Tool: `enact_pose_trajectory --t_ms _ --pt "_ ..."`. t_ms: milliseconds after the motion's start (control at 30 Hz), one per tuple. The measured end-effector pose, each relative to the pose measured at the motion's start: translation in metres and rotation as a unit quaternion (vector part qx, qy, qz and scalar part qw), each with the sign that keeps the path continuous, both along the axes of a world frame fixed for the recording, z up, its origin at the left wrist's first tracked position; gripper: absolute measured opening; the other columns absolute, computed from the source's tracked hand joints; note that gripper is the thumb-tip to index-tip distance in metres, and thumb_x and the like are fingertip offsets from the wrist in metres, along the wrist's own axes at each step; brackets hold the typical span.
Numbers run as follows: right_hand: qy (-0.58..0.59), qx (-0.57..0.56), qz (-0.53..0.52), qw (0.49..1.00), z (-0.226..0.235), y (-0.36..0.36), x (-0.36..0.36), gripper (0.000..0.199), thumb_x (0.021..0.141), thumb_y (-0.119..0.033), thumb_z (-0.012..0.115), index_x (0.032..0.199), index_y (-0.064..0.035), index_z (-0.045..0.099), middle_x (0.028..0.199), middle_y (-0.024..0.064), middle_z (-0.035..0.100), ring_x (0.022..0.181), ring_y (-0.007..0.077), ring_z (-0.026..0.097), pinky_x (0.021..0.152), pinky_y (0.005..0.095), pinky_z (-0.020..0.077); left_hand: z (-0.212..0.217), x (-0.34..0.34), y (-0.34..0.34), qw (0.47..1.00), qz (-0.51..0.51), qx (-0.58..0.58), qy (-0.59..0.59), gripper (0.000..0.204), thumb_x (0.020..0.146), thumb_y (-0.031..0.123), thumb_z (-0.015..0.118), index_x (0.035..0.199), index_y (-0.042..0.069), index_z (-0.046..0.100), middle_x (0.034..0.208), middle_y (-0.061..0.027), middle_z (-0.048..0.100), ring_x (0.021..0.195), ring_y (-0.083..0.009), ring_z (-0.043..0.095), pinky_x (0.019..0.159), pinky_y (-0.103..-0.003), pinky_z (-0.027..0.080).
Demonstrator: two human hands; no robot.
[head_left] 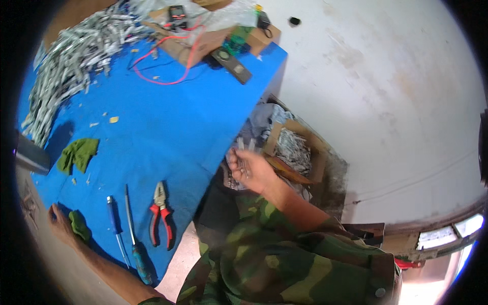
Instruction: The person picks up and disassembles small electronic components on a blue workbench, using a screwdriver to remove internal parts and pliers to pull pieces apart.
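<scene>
My right hand (251, 172) is past the table's right edge, palm turned up and fingers curled in. Pale strips (246, 144) show just beyond its fingertips; whether they are held or lie behind is unclear. At the table's left edge rests my left hand (62, 226), its fingers bent and partly hidden, beside a small green cloth piece (79, 225). Between the two hands lie red-handled pliers (161, 216), a screwdriver with a teal handle (142, 264) and a slim blue-handled screwdriver (114, 216).
A blue-covered table (168, 122) bears a heap of silvery strips (81, 61), a crumpled green cloth (79, 154) and a multimeter (177, 16) with red leads. Below its right edge, a cardboard box (317, 157) holds more strips. A pale wall (386, 91) stands to the right.
</scene>
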State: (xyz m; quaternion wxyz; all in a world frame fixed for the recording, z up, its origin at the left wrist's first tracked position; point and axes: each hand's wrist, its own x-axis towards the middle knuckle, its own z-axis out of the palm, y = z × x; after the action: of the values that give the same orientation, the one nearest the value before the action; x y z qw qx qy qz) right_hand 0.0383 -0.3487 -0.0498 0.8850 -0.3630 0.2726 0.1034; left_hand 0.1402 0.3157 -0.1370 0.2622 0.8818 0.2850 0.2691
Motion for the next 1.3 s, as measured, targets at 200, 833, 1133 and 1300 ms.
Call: enact_pose_trajectory --t_ms 200,833,1133,1300 --pt "0.102 -0.46 -0.062 0.88 -0.078 -0.191 -0.102 0.026 0.094 -0.021 0.066 0.104 0.0026 0.061 0.095 0.017 0.061 0.078 0.0261 0.062 0.067 0.0369 0.0561 -0.017 0.001 0.008 0.997 0.005 0.046 0.055 0.055 0.099 0.055 0.057 0.125 0.009 0.071 0.119 -0.0126 0.073 0.108 -0.0309 0.067 0.091 -0.042 0.05" --pt "0.202 -0.35 -0.16 0.9 -0.094 -0.255 -0.108 0.021 0.1 -0.024 0.062 0.102 -0.0031 0.065 0.097 0.0094 0.066 0.073 0.0213 0.065 0.06 0.037 0.0552 -0.015 -0.016 0.047 0.995 -0.012 0.072 0.073 0.05 0.1 0.049 0.06 0.125 0.007 0.072 0.119 -0.0152 0.073 0.109 -0.0295 0.068 0.095 -0.039 0.051" --pt "-0.09 -0.666 0.096 0.734 0.05 -0.075 0.03 0.033 0.103 -0.031 0.06 0.12 -0.0042 0.068 0.099 0.0037 0.071 0.086 0.0114 0.067 0.071 0.0274 0.0532 0.027 -0.011 -0.057 0.997 0.023 0.031 -0.063 0.029 0.091 0.023 0.07 0.106 -0.001 0.074 0.11 -0.0199 0.072 0.104 -0.0344 0.068 0.096 -0.041 0.051" --pt "-0.303 -0.628 0.242 0.674 0.073 0.074 0.087 0.023 0.097 -0.017 0.066 0.111 0.0 0.072 0.098 0.0084 0.073 0.087 0.0151 0.069 0.072 0.0289 0.0544 0.051 -0.017 -0.079 0.995 0.059 0.025 -0.076 0.029 0.09 0.023 0.069 0.103 -0.002 0.074 0.112 -0.0209 0.071 0.104 -0.0366 0.067 0.094 -0.043 0.051"
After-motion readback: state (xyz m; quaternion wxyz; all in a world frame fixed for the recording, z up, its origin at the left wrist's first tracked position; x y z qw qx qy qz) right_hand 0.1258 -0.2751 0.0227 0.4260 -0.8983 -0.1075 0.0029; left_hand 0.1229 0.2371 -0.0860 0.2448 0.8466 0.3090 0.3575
